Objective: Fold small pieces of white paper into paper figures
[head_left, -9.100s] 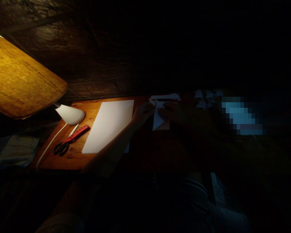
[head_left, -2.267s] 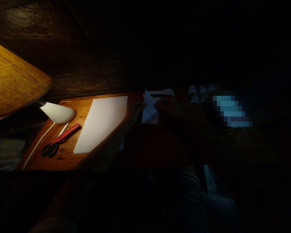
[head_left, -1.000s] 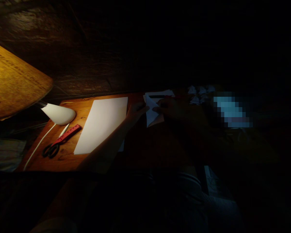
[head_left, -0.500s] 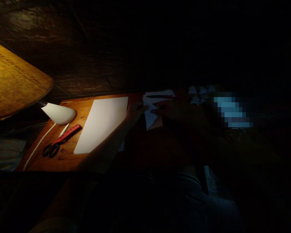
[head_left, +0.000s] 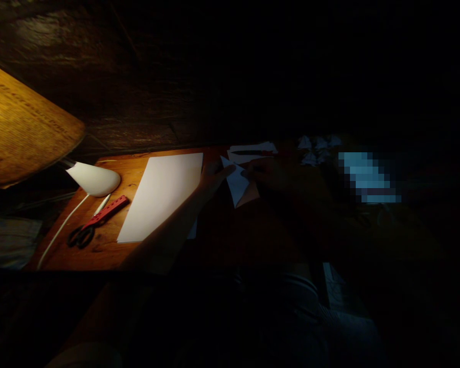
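Between my hands is a small piece of folded paper [head_left: 236,188], pale and pointed at its lower end. My left hand [head_left: 213,175] pinches its left side, thumb lying on the paper. On the right edge, the fingers of my right hand [head_left: 263,174] are closed, though deep shadow hides much of that hand. Just beyond them lie some paper pieces [head_left: 249,146] with a dark, slim-bladed tool [head_left: 249,153] on top, its kind unclear. A stack of white sheets [head_left: 164,197] rests to the left, partly under my left forearm.
A lamp with a white base [head_left: 95,180] and yellow shade [head_left: 26,130] stands at the left. Near it are red scissors [head_left: 99,220] with black handles and a white pen [head_left: 101,205]. Several small folded paper shapes [head_left: 316,149] sit at the back right, beside a blurred bright screen [head_left: 368,176].
The folded paper has turned slightly between my hands, and its upper left corner now sticks out past my left thumb. Both hands keep nearly the same place.
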The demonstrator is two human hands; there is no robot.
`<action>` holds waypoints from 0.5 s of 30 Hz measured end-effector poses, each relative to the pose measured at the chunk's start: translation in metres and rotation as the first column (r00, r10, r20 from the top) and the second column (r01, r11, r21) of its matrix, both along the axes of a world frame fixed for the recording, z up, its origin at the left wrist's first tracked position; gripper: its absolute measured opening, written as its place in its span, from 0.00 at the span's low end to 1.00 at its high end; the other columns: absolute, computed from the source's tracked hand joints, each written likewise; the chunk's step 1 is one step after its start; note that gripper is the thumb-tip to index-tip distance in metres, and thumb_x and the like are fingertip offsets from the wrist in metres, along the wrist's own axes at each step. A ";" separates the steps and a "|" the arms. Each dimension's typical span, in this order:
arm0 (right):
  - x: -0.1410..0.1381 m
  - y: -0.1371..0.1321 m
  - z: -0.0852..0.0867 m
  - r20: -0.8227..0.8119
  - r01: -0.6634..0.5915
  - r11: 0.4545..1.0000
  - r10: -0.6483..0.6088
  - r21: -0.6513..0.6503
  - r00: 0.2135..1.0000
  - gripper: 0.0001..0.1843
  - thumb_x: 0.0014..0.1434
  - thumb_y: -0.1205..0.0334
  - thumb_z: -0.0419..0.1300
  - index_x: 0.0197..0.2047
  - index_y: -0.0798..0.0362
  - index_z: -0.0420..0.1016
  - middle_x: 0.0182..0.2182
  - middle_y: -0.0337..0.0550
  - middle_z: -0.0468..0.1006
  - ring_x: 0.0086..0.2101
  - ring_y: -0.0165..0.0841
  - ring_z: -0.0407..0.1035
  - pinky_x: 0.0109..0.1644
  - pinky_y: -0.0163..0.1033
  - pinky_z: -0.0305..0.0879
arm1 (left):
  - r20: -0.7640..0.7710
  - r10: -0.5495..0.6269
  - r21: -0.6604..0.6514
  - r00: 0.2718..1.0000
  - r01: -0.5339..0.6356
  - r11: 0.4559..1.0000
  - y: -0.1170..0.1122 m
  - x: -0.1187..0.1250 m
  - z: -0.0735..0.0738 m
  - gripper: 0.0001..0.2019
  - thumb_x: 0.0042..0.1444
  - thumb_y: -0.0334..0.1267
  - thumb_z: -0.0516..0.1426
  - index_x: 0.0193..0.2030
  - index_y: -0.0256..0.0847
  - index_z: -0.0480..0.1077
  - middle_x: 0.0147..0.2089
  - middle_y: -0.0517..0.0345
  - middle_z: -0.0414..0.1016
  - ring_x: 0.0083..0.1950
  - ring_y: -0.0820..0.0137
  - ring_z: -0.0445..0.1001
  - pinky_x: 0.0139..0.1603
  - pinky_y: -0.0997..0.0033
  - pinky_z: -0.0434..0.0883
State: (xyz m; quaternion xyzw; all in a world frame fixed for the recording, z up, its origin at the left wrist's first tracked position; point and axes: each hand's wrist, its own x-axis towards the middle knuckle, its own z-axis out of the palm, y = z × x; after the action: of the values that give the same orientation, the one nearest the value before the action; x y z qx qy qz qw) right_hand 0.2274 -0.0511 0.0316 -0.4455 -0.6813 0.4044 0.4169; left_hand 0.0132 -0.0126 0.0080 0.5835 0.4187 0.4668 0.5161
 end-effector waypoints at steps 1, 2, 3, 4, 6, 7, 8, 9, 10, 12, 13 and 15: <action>0.000 -0.001 0.000 0.002 -0.009 1.000 0.009 0.000 1.000 0.22 0.57 0.42 0.70 0.26 0.51 0.74 0.27 0.39 0.76 0.31 0.33 0.67 0.39 0.40 0.63 | -0.007 -0.002 -0.004 1.000 0.002 1.000 -0.001 0.000 0.001 0.11 0.51 0.42 0.73 0.30 0.38 0.78 0.29 0.56 0.81 0.30 0.70 0.75 0.29 0.72 0.70; 0.000 -0.001 0.000 0.007 -0.015 1.000 0.015 -0.002 1.000 0.21 0.57 0.43 0.70 0.26 0.51 0.75 0.27 0.40 0.77 0.31 0.33 0.67 0.39 0.40 0.64 | -0.010 0.002 -0.008 1.000 -0.002 1.000 -0.002 0.000 0.002 0.11 0.51 0.41 0.73 0.30 0.38 0.78 0.28 0.56 0.80 0.29 0.70 0.75 0.29 0.72 0.69; -0.001 -0.002 0.000 0.014 -0.018 1.000 0.019 -0.007 1.000 0.19 0.58 0.44 0.70 0.27 0.51 0.77 0.28 0.40 0.78 0.32 0.34 0.68 0.39 0.40 0.64 | -0.009 0.007 -0.014 1.000 -0.007 1.000 -0.003 0.000 0.003 0.11 0.51 0.39 0.73 0.29 0.37 0.78 0.28 0.56 0.80 0.29 0.70 0.75 0.28 0.72 0.69; -0.001 -0.003 0.000 0.021 -0.018 1.000 0.018 -0.013 1.000 0.18 0.58 0.45 0.70 0.28 0.51 0.78 0.29 0.40 0.79 0.32 0.34 0.69 0.39 0.41 0.65 | -0.001 0.010 -0.023 1.000 -0.010 1.000 -0.004 0.001 0.005 0.10 0.51 0.38 0.73 0.29 0.37 0.78 0.28 0.55 0.80 0.29 0.71 0.75 0.29 0.72 0.69; -0.001 -0.002 0.000 0.023 -0.019 1.000 0.020 -0.020 1.000 0.17 0.58 0.46 0.70 0.28 0.51 0.79 0.30 0.41 0.80 0.34 0.35 0.70 0.41 0.41 0.66 | 0.028 0.005 -0.041 1.000 -0.004 0.999 -0.006 0.001 0.007 0.10 0.50 0.38 0.72 0.30 0.36 0.78 0.29 0.55 0.81 0.29 0.70 0.76 0.30 0.71 0.70; -0.001 -0.002 0.000 0.020 -0.028 0.999 0.029 -0.020 0.999 0.17 0.58 0.46 0.70 0.28 0.51 0.79 0.29 0.41 0.80 0.34 0.35 0.70 0.42 0.41 0.67 | 0.049 0.000 -0.048 0.999 0.003 0.999 -0.007 0.002 0.009 0.10 0.49 0.38 0.73 0.29 0.37 0.78 0.29 0.56 0.81 0.29 0.70 0.76 0.30 0.71 0.70; -0.002 -0.001 0.000 0.014 -0.038 0.999 0.038 -0.017 0.999 0.18 0.58 0.46 0.70 0.27 0.51 0.78 0.29 0.41 0.79 0.34 0.34 0.70 0.42 0.41 0.67 | 0.071 -0.005 -0.054 0.997 0.009 0.998 -0.008 0.003 0.010 0.11 0.48 0.39 0.73 0.29 0.37 0.78 0.29 0.56 0.80 0.29 0.70 0.76 0.31 0.70 0.71; -0.002 0.000 -0.001 0.008 -0.047 0.999 0.048 -0.014 0.999 0.20 0.58 0.45 0.70 0.27 0.52 0.78 0.28 0.40 0.78 0.33 0.34 0.69 0.42 0.41 0.66 | 0.092 -0.010 -0.061 0.996 0.016 0.998 -0.008 0.003 0.012 0.12 0.47 0.40 0.73 0.28 0.38 0.77 0.28 0.57 0.80 0.29 0.70 0.76 0.31 0.70 0.71; -0.002 0.001 -0.002 0.004 -0.054 0.998 0.054 -0.012 0.999 0.20 0.58 0.44 0.71 0.26 0.52 0.77 0.28 0.40 0.78 0.32 0.33 0.69 0.41 0.41 0.66 | 0.110 -0.010 -0.067 0.994 0.017 0.998 -0.009 0.004 0.013 0.13 0.45 0.40 0.74 0.27 0.38 0.76 0.27 0.58 0.79 0.28 0.69 0.76 0.31 0.70 0.72; -0.003 0.002 -0.004 0.002 -0.053 0.999 0.053 -0.009 0.999 0.21 0.58 0.44 0.71 0.27 0.52 0.77 0.27 0.39 0.77 0.32 0.33 0.68 0.41 0.41 0.66 | 0.135 -0.002 -0.078 0.991 0.013 0.997 -0.010 0.005 0.015 0.14 0.43 0.41 0.74 0.25 0.38 0.75 0.25 0.59 0.78 0.28 0.69 0.76 0.32 0.70 0.72; -0.003 0.002 -0.005 -0.001 -0.048 0.999 0.048 -0.007 0.999 0.20 0.58 0.44 0.71 0.27 0.52 0.77 0.28 0.39 0.78 0.32 0.33 0.68 0.41 0.41 0.66 | 0.140 0.001 -0.080 0.990 0.011 0.997 -0.010 0.006 0.015 0.13 0.43 0.40 0.74 0.25 0.39 0.75 0.25 0.60 0.78 0.28 0.69 0.76 0.32 0.70 0.72; -0.004 0.001 -0.005 -0.012 -0.045 0.999 0.045 -0.008 0.999 0.20 0.57 0.45 0.72 0.27 0.51 0.77 0.28 0.39 0.79 0.33 0.34 0.70 0.43 0.41 0.68 | 0.142 0.006 -0.078 0.990 0.005 0.997 -0.010 0.006 0.014 0.12 0.43 0.39 0.73 0.26 0.38 0.75 0.25 0.60 0.77 0.28 0.69 0.76 0.31 0.70 0.71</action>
State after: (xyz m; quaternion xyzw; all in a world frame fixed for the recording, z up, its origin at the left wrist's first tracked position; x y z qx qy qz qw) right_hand 0.2238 -0.0497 0.0262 -0.4294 -0.6871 0.4189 0.4099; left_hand 0.0191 -0.0225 0.0222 0.5280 0.3988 0.4905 0.5671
